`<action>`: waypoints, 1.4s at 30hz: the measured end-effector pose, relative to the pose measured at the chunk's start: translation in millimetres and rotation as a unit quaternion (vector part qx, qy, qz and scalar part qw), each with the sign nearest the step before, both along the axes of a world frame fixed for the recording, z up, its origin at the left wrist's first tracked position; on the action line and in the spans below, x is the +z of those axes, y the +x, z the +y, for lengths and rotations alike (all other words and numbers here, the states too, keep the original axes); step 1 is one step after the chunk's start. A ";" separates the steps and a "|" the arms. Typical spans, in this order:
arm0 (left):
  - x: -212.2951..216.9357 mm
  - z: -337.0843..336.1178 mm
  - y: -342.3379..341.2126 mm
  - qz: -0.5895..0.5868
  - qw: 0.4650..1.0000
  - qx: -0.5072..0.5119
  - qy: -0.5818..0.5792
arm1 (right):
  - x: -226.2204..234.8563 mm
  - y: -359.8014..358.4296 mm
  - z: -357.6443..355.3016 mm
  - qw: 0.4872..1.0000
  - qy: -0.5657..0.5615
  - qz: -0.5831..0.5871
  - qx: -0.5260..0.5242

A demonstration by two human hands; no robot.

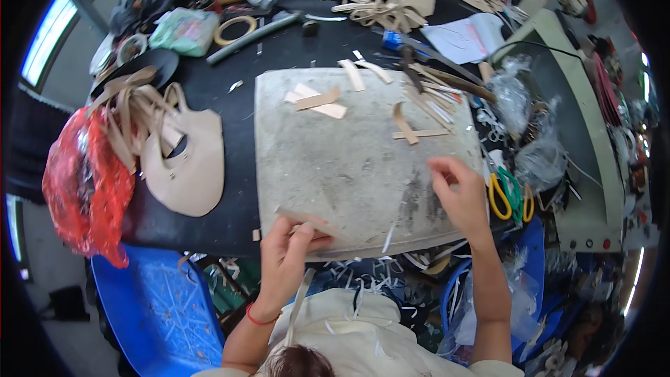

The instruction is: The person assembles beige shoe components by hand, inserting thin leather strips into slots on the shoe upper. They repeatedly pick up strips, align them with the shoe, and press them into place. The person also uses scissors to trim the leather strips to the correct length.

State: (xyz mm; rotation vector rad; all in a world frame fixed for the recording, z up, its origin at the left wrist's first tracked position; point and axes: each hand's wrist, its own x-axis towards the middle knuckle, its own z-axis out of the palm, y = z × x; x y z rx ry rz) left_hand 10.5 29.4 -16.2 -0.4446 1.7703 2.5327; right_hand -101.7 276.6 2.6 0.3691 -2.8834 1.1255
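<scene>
My left hand [285, 248] pinches a short beige leather strip [307, 219] over the near left edge of a grey, stained work board [335, 160]. At the board's right side hovers my right hand [462, 199], its fingers loosely curved and apart, with nothing visible in them. Between the hands, a thin white sliver [389, 237] is at the near edge. Farther up the board, several beige strips [317, 100] lie crossed, and another curled strip [403, 124] rests over a flat one. More narrow strips [436, 101] are piled at the far right corner.
Left of the board are a large beige cut-out panel [192, 167] and a red plastic bag [87, 181]. Yellow- and green-handled scissors [506, 195] lie at the right, beside clear plastic bags [541, 160]. Blue bins [157, 307] stand below the table. A tape roll [235, 30] sits behind.
</scene>
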 end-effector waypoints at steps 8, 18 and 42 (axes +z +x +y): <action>-6.2 -0.1 -4.5 -0.007 0.999 -0.015 0.032 | 4.5 60.9 -75.3 0.877 -0.345 -0.331 0.055; -10.1 2.6 0.1 0.035 0.999 0.000 -0.004 | -5.9 64.5 -89.7 0.889 -0.331 -0.314 0.031; -0.8 -19.4 -6.1 -0.043 0.988 0.038 0.141 | 20.7 52.9 -102.5 0.982 -0.133 0.026 0.130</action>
